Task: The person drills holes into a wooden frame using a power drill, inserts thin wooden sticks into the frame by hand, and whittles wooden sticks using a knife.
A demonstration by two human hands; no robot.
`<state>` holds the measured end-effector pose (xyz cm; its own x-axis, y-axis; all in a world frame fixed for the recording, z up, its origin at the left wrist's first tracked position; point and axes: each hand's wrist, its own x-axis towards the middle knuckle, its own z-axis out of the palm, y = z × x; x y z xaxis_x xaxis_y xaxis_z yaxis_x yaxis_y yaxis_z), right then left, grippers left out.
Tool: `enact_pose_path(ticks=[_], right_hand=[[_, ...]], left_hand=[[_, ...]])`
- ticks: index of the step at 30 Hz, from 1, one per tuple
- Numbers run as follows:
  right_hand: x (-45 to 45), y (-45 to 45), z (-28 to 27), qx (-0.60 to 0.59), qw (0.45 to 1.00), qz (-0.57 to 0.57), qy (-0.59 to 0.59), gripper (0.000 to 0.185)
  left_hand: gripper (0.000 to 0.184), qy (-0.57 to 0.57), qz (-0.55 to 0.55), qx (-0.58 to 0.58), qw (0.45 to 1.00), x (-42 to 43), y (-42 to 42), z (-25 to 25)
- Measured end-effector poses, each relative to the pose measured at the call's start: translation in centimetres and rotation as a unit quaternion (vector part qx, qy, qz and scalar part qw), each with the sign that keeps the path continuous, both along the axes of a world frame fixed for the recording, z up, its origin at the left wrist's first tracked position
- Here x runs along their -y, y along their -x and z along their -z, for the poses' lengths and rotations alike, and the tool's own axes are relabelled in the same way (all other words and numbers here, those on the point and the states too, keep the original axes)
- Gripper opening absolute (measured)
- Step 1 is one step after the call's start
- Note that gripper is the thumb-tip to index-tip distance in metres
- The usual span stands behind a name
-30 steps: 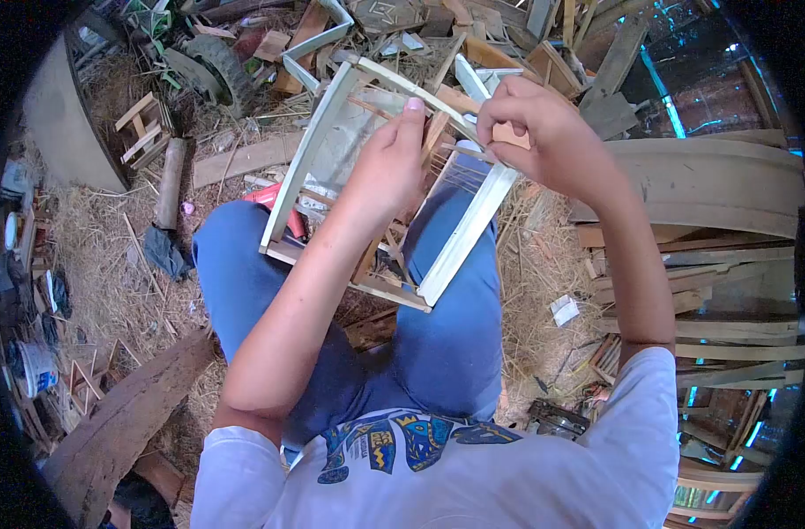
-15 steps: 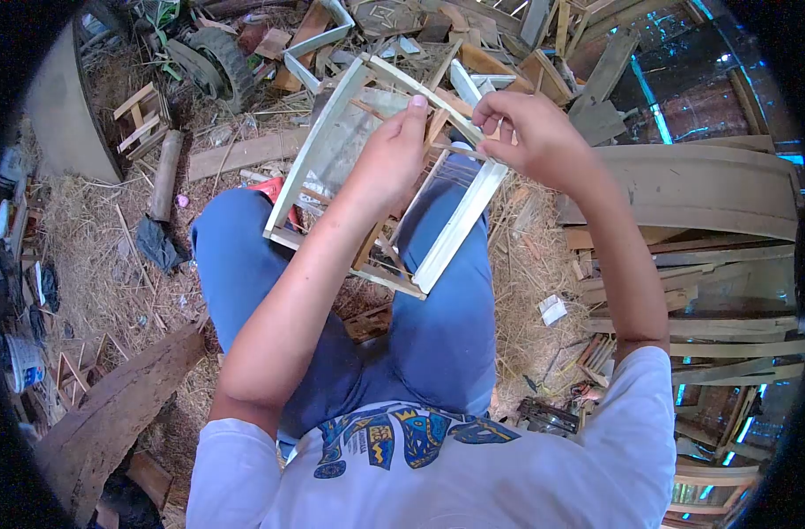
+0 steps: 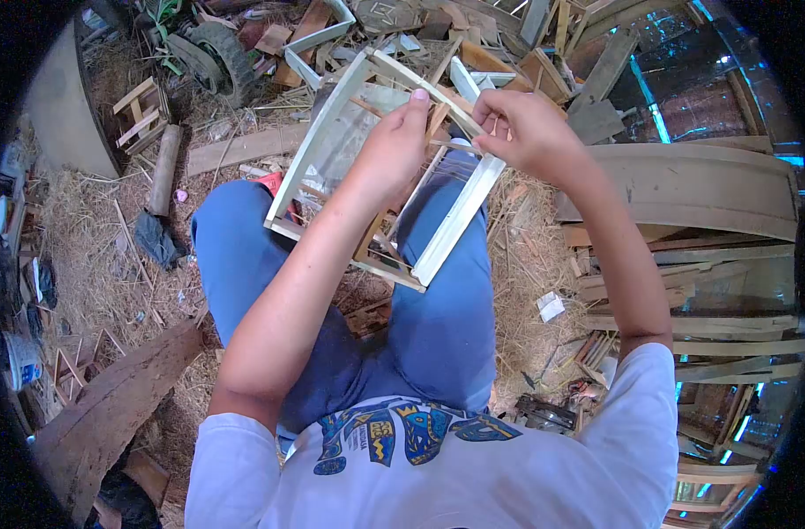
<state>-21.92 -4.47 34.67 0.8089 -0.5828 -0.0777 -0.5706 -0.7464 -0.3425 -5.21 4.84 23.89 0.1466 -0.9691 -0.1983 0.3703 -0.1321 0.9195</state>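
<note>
A straw-strewn floor [image 3: 530, 260] spread beneath a seated person, seen from the head looking down. The person wore a white T-shirt [image 3: 473, 480], its chest printed in blue and yellow with small lettering too fine to read with certainty, and blue trousers [image 3: 438, 353]. To the right stood a wide, curved grey-brown panel [image 3: 685, 189], with stacked boards below it; at lower left a broad, rough plank [image 3: 120, 406] slanted across the ground.

An open, pale wooden frame [image 3: 460, 220] lay over the person's thighs, four-sided, with thin slats and fine strands inside. Its long axis pointed away from the body and leaned to the right; the near rail ran between the two legs, and the far corner aimed toward scattered timber.

The left hand [image 3: 394, 145] reached over the middle of the frame, thumb laid along the far rail, other fingers hidden below, gripping it. The right hand [image 3: 530, 128] was at the frame's far right corner, fingers curled and thumb touching the wood; whether it pinched anything small could not be told.

Farther off, at upper left, sat a dark tyre [image 3: 235, 66]. At the left edge was a white bucket [image 3: 23, 360] with a blue label, illegible. Smallest, a crumpled white paper [image 3: 550, 306] lay right of the knees.
</note>
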Motion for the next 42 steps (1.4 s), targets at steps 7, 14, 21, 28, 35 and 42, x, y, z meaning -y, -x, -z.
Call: enact_pose_path(ticks=[7,14,21,28,35,42], right_hand=[[0.1,0.0,0.4,0.017,1.000,-0.005,-0.002,0.021],[-0.2,-0.2,0.4,0.013,1.000,-0.004,0.001,0.022],[-0.3,-0.4,0.1,0.007,1.000,-0.012,-0.003,0.021],[0.1,-0.3,0.5,0.013,1.000,-0.011,0.008,0.020],[0.1,-0.3,0.6,0.011,1.000,-0.005,0.004,0.020],[0.6,0.1,1.0,0.009,0.999,-0.020,0.030,0.022]], left_hand=[[0.061,0.009,-0.013,-0.017,1.000,-0.2,0.1,-0.5],[0.061,-0.002,-0.014,-0.015,1.000,-0.2,0.2,-0.5],[0.059,0.007,-0.015,0.007,1.000,-0.2,0.1,-0.5],[0.042,0.015,-0.089,0.003,0.996,0.0,-0.2,0.0],[0.034,0.082,-0.104,0.084,0.988,1.4,-1.2,1.4],[0.031,0.046,-0.080,0.043,0.995,1.0,-0.9,0.4]])
